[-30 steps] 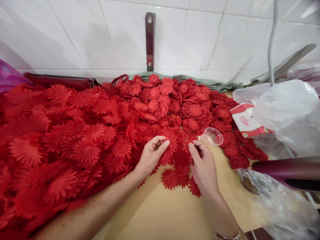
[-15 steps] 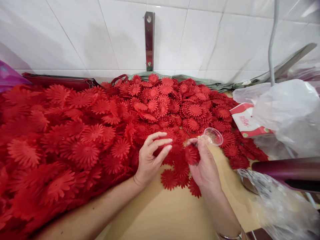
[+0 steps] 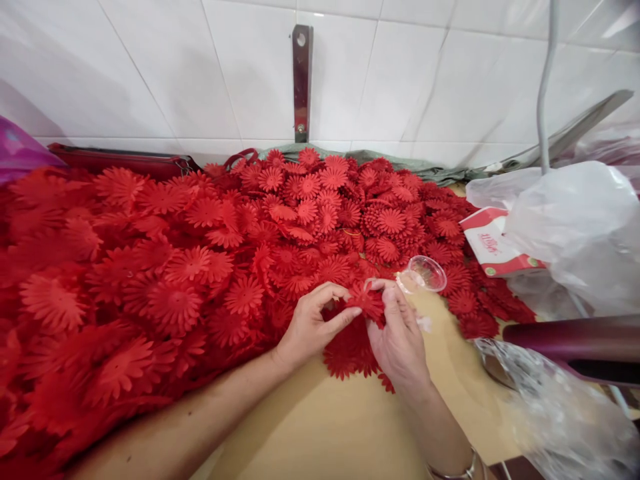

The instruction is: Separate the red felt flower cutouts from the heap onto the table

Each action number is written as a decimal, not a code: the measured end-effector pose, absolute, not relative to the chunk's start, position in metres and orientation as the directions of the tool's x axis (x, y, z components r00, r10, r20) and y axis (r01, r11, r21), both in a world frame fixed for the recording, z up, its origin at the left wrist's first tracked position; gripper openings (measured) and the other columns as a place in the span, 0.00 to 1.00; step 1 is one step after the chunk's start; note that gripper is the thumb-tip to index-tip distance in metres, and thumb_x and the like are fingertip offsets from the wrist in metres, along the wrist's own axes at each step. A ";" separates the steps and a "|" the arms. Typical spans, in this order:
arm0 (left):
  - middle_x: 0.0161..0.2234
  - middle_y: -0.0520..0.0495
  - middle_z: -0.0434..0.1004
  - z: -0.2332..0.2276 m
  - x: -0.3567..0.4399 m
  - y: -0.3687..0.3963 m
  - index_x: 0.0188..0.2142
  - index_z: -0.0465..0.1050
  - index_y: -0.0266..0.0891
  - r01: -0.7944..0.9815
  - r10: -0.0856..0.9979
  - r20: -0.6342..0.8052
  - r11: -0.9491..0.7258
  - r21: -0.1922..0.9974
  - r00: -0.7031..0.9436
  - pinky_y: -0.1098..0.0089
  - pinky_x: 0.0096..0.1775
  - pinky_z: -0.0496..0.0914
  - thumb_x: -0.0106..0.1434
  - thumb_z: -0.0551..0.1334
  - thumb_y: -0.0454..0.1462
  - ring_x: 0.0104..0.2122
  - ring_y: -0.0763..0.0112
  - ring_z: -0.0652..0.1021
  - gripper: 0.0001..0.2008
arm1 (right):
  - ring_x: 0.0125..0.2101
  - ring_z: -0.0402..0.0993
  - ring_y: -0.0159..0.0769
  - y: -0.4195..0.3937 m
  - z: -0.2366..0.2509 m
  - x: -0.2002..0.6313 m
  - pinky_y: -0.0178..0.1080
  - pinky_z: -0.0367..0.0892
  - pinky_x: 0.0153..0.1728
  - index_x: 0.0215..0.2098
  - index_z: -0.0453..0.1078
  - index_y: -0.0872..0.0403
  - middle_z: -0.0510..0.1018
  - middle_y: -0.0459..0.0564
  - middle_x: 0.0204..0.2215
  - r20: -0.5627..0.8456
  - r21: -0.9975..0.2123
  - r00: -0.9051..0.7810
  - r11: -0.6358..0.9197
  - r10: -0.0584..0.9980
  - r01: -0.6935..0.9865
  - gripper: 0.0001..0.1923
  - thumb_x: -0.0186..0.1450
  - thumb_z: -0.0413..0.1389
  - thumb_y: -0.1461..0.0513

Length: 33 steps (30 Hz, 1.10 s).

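Observation:
Between my two hands is a red petal-shaped flower piece [image 3: 367,301], held above the table. My left hand [image 3: 320,317] pinches its left edge between thumb and fingers. On the other side my right hand [image 3: 397,327] grips it, thumb and index finger close together near its top; anything small in that pinch is too fine to make out. Below them, several more red flower pieces [image 3: 345,357] lie overlapping on the tan tabletop [image 3: 295,427]. A clear round plastic dish [image 3: 427,273] with small contents sits just beyond my right hand.
A large heap of red flower pieces [image 3: 165,293] covers the left and back. On the right are a red-and-white box [image 3: 495,243], white plastic bags [image 3: 580,213], a dark purple object [image 3: 575,343] and crumpled clear plastic [image 3: 575,407]. Behind rises a tiled wall [image 3: 240,73] with a metal bracket [image 3: 301,87].
My left hand has moved right and closed on the flower piece in my right hand. My right hand has shifted slightly left, turning the piece.

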<state>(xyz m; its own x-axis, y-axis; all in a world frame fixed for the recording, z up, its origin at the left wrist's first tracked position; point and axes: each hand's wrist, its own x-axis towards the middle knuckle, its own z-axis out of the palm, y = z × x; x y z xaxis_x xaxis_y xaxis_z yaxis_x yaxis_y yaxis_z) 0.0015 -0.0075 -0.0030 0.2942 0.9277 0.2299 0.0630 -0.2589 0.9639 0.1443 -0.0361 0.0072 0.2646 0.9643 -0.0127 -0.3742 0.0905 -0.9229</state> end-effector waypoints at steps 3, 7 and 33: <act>0.32 0.50 0.74 -0.003 0.002 -0.005 0.33 0.72 0.38 -0.072 0.954 0.150 -0.136 0.988 0.260 0.73 0.36 0.67 0.63 0.68 0.42 0.31 0.73 0.72 0.10 | 0.38 0.70 0.33 -0.034 0.007 0.146 0.35 0.68 0.43 0.35 0.75 0.47 0.74 0.45 0.38 -0.033 -0.907 0.318 0.106 0.947 -0.408 0.12 0.67 0.59 0.48; 0.29 0.55 0.67 -0.003 0.003 -0.002 0.30 0.64 0.39 -0.167 0.989 0.105 -0.086 0.982 0.106 0.76 0.32 0.64 0.61 0.67 0.38 0.27 0.78 0.67 0.11 | 0.32 0.68 0.29 -0.029 0.010 0.152 0.31 0.67 0.36 0.34 0.77 0.48 0.73 0.44 0.33 -0.061 -0.854 0.386 0.152 0.920 -0.497 0.13 0.66 0.62 0.49; 0.44 0.46 0.73 -0.001 -0.003 -0.009 0.50 0.77 0.43 0.238 0.893 0.422 -0.449 0.861 0.156 0.69 0.43 0.71 0.68 0.64 0.38 0.41 0.71 0.75 0.11 | 0.54 0.76 0.41 -0.030 -0.001 0.157 0.45 0.68 0.59 0.55 0.73 0.47 0.79 0.49 0.55 0.003 -0.999 0.031 0.005 1.000 -0.042 0.17 0.69 0.58 0.53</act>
<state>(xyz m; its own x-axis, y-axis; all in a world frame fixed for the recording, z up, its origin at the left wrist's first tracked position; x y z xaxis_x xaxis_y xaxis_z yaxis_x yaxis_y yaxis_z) -0.0030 -0.0094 -0.0005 0.1565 0.8928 0.4224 0.2376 -0.4492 0.8613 0.1575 -0.0301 -0.0008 0.0310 0.9995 0.0032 -0.0417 0.0045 -0.9991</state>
